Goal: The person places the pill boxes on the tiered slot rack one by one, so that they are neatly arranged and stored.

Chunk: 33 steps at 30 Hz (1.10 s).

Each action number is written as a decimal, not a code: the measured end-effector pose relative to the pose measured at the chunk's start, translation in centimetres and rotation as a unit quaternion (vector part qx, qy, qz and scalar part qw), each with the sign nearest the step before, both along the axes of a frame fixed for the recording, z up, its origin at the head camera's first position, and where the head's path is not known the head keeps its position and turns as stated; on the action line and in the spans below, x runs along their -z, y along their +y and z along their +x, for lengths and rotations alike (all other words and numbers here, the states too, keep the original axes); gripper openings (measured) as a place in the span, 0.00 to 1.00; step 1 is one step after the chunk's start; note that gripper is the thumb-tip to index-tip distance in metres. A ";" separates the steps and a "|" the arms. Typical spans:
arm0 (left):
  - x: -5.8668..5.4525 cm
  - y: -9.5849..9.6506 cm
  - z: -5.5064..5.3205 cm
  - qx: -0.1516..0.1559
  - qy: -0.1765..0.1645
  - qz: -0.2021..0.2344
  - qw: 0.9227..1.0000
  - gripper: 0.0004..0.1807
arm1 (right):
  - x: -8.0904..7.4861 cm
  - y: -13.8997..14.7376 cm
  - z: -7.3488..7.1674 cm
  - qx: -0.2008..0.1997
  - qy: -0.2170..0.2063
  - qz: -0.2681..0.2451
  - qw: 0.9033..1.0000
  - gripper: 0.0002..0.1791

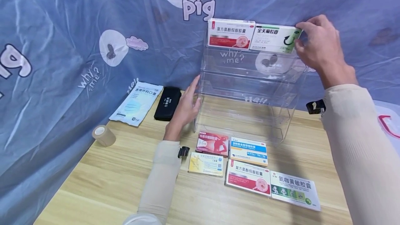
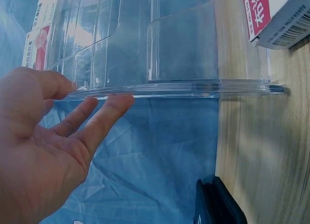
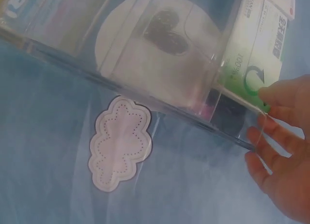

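A clear acrylic tiered display rack [image 1: 247,82] stands on the table against the cloth. Its top tier bears a red-and-white medicine box [image 1: 231,34] at the left and a green-and-white medicine box [image 1: 275,39] beside it. My right hand [image 1: 325,42] pinches the green-and-white box at its right end, with the lower fingers by the rack's side panel in the right wrist view. My left hand [image 1: 186,105] touches the rack's left side with spread, fairly straight fingers; in the left wrist view the thumb [image 2: 60,84] lies at the panel's edge.
In front of the rack lie several medicine boxes, among them a pink one [image 1: 212,143], a blue-and-white one [image 1: 248,151] and a green-and-white one [image 1: 293,189]. At left are a mask packet [image 1: 136,103], a black case [image 1: 167,103] and a brown tape roll [image 1: 104,136].
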State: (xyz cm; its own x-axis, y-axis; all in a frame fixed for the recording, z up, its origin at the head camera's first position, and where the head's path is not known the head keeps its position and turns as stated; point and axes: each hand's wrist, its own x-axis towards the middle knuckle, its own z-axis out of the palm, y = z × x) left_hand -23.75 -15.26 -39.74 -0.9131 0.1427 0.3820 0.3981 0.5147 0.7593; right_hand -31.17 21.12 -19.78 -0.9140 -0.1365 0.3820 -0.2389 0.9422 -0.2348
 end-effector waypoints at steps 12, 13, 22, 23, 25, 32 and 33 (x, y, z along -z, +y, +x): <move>0.1 0.0 -0.3 0.002 0.006 0.005 1.000 0.45 | 1.0 1.2 0.8 -0.027 0.001 -0.002 1.000 0.37; 0.1 0.0 -0.3 0.001 0.004 0.005 1.000 0.45 | 1.0 1.2 0.8 -0.029 0.003 -0.005 1.000 0.37; 0.1 0.0 -0.2 0.002 0.012 0.005 1.000 0.45 | 0.9 1.1 1.0 -0.022 -0.012 -0.018 1.000 0.38; 0.1 0.0 -0.2 0.002 0.013 0.005 1.000 0.45 | 0.9 1.2 1.0 -0.020 -0.015 -0.019 1.000 0.39; 0.1 0.1 -0.2 0.002 0.011 0.003 1.000 0.45 | 1.0 1.2 1.1 -0.018 -0.017 -0.023 0.999 0.39; 0.0 0.0 -0.2 0.001 0.012 0.003 1.000 0.45 | 1.2 1.1 1.4 -0.021 -0.024 -0.033 0.999 0.41; 0.1 0.0 -0.2 0.001 0.013 0.002 1.000 0.45 | 1.2 1.1 1.5 -0.023 -0.023 -0.036 0.999 0.42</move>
State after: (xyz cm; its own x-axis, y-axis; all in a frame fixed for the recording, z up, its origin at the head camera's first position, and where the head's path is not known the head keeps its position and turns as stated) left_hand -23.97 -15.29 -39.80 -0.9029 0.1429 0.4055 0.4183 0.5102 0.7515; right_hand -29.68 22.18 -20.97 -0.9244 -0.1531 0.3495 -0.2692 0.9108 -0.3130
